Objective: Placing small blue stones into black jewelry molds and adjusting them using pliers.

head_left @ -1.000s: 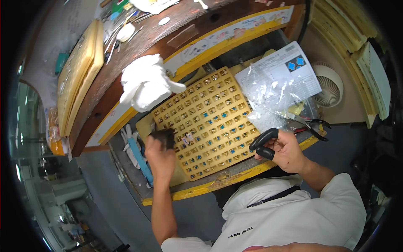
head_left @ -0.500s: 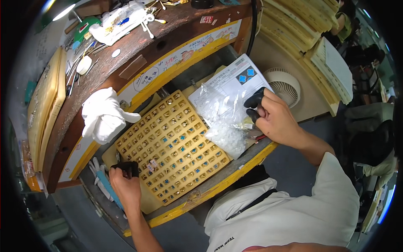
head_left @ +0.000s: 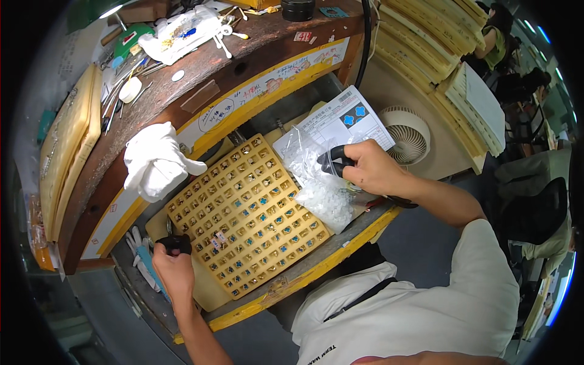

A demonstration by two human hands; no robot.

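Plastic bag [head_left: 304, 164] against right hand [head_left: 372, 165]

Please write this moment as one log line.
Left hand: beside tan tray; right hand: at clear bag; bag: white contents; tray: small pieces

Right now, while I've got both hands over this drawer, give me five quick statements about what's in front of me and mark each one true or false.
1. Your right hand, wearing black finger covers, is at the clear plastic bag of small white pieces. True.

2. Your left hand is on the white printed sheet with blue clover shapes. False: it is by the left side of the flat yellow gridded tray.

3. Part of the bag lies over the sheet. True.

4. The round off-white fan stands left of the tray. False: it stands to the right.

5. The crumpled white cloth is up and left of the tray in the picture. True.
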